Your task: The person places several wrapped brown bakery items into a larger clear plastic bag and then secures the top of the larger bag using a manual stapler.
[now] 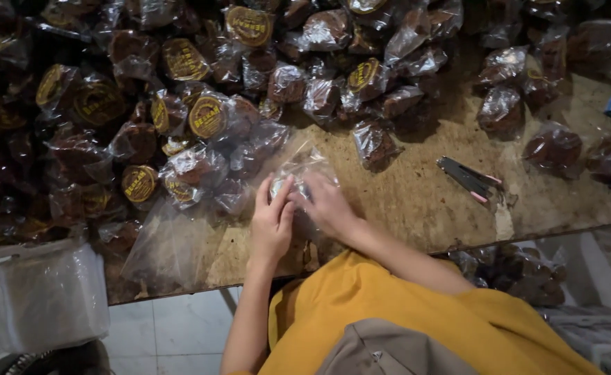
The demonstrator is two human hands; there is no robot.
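Observation:
My left hand (pixel 272 222) and my right hand (pixel 327 205) meet over a small clear plastic packet (pixel 298 170) on a worn wooden table (pixel 416 201). Both hands pinch the packet's near end, fingers closed on the film. What the packet contains is hidden by my fingers. Just to the left lies a heap of clear bags of dark brown pieces (pixel 180 118), many bearing a round yellow label. A flat empty clear bag (pixel 170 243) lies beside my left wrist.
More filled bags (pixel 527 90) spread across the table's back and right. A dark stapler with pink tips (pixel 471 178) lies to the right of my hands. A white plastic sack (pixel 38 295) stands low at left. Bags sit below the table edge (pixel 514 271).

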